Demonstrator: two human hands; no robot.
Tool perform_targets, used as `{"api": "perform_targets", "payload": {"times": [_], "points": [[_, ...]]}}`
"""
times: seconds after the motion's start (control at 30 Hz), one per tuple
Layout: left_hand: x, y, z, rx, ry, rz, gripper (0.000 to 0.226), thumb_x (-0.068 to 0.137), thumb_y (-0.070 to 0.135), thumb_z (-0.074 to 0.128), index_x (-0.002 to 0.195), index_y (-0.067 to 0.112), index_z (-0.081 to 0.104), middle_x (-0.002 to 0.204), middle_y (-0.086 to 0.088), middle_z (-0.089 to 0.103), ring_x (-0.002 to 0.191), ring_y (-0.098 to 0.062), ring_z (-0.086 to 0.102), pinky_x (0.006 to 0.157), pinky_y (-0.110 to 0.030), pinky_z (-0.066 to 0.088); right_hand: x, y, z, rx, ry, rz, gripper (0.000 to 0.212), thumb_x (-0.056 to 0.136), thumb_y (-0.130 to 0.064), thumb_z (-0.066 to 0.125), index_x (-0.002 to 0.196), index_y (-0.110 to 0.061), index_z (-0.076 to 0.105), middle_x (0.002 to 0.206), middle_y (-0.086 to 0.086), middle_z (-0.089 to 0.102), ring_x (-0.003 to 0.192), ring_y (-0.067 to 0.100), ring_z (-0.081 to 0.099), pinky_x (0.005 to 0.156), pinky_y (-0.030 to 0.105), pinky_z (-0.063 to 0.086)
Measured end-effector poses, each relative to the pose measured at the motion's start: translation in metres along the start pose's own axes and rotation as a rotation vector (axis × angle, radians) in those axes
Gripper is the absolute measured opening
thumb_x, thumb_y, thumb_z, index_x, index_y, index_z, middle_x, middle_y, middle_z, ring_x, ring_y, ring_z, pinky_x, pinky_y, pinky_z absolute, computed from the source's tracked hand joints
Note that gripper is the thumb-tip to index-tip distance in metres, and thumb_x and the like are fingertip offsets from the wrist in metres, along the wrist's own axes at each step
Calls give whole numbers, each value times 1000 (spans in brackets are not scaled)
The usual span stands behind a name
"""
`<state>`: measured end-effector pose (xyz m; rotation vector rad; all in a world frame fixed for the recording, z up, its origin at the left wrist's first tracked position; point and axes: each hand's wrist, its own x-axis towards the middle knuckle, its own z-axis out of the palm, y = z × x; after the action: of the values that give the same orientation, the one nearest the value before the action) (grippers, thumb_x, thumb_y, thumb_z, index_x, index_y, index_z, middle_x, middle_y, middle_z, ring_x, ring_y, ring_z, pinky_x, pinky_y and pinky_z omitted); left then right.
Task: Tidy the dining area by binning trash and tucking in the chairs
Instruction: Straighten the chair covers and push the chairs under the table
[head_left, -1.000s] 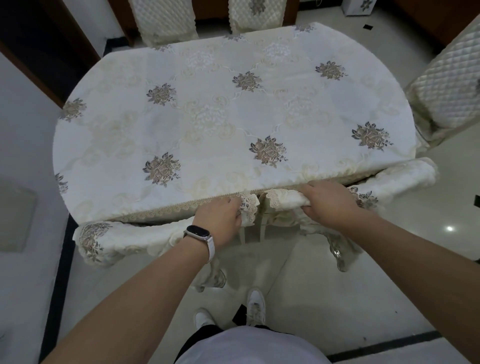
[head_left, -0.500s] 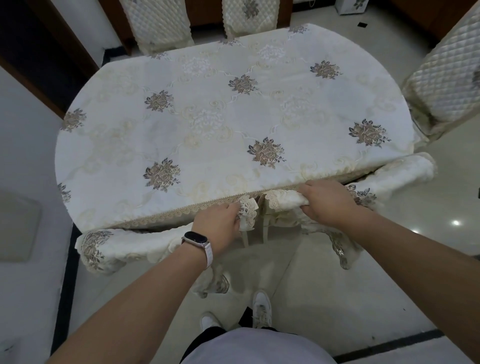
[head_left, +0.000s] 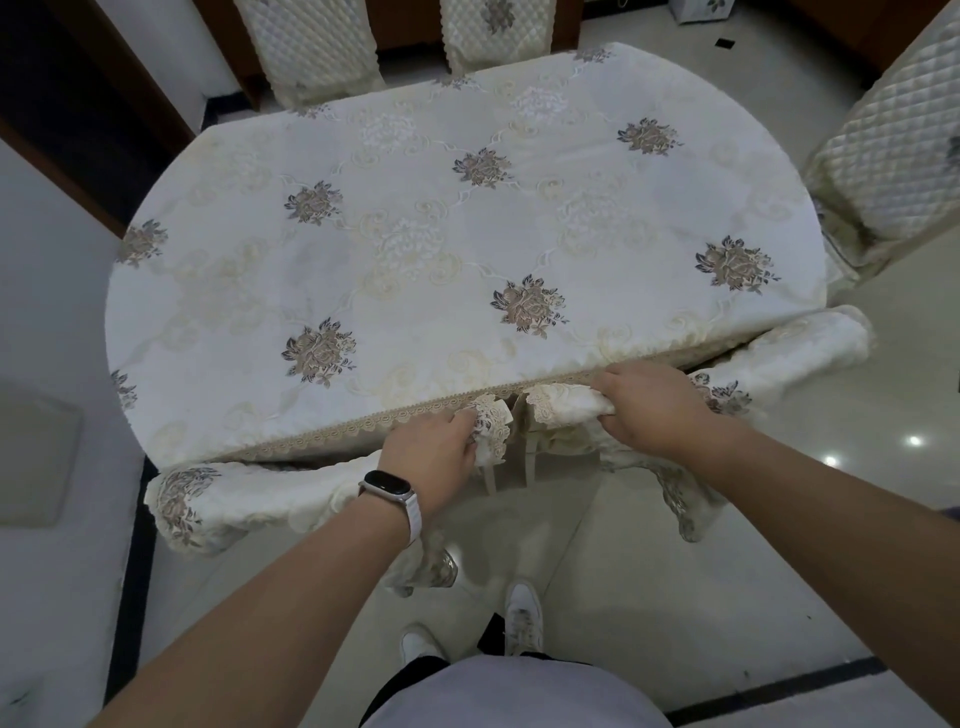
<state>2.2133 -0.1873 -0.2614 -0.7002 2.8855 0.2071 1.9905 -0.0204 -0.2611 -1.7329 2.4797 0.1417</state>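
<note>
Two chairs in cream embroidered covers stand side by side against the near edge of the oval table (head_left: 218, 291). My left hand (head_left: 431, 452), a watch on its wrist, grips the top of the left chair (head_left: 244, 499) at its right end. My right hand (head_left: 649, 405) grips the top of the right chair (head_left: 789, 353) at its left end. Both chair backs sit right at the tablecloth's lace trim, their seats hidden under the table. No trash shows on the tablecloth.
Two quilted chairs (head_left: 311, 47) (head_left: 498, 31) stand tucked in at the far side. Another quilted chair (head_left: 893, 150) stands at the right end, angled off the table. A wall is on the left. My feet (head_left: 519, 618) stand on glossy tiles behind the chairs.
Both chair backs have slid a little further toward the table edge, my hands still gripping them. The view has shifted slightly.
</note>
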Motion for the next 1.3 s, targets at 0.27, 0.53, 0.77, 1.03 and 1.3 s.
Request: {"api": "perform_targets", "payload": {"times": [0.27, 0.53, 0.77, 1.03, 1.3], "points": [[4, 5, -1, -3, -24, -28, 31, 99, 34, 41, 127, 22, 50, 111, 0, 64, 98, -27, 60, 67, -35, 44, -3, -2, -4, 20, -17, 20, 21, 80, -29, 57, 97, -17, 61, 87, 0, 60, 79, 26, 60, 63, 35, 49], [3, 7, -4, 10, -39, -39, 33, 100, 36, 41, 130, 24, 49, 116, 0, 63, 103, -26, 60, 71, -34, 46, -5, -8, -6, -8, -63, 69, 35, 82, -40, 51, 108, -19, 58, 99, -1, 59, 90, 23, 57, 73, 35, 45], [-27, -7, -11, -123, 106, 22, 35, 94, 35, 53, 127, 23, 57, 129, 2, 59, 111, -21, 57, 89, -36, 48, -7, -24, -20, 14, 0, -1, 42, 88, -49, 43, 120, -23, 53, 115, -4, 56, 105, 19, 53, 88, 35, 40], [-76, -63, -32, -93, 256, -84, 47, 90, 50, 41, 120, 22, 64, 132, -6, 61, 116, -27, 59, 95, -44, 48, 22, -69, -41, 104, 123, -124, 46, 89, -50, 39, 119, -22, 59, 119, -3, 59, 107, 20, 52, 93, 40, 40], [-137, -129, -40, -73, 348, -162, 49, 91, 52, 44, 123, 20, 63, 133, -5, 59, 118, -27, 57, 100, -48, 45, 49, -154, -61, 161, 203, -340, 48, 88, -51, 42, 118, -20, 62, 124, 2, 61, 112, 25, 55, 93, 41, 43]]}}
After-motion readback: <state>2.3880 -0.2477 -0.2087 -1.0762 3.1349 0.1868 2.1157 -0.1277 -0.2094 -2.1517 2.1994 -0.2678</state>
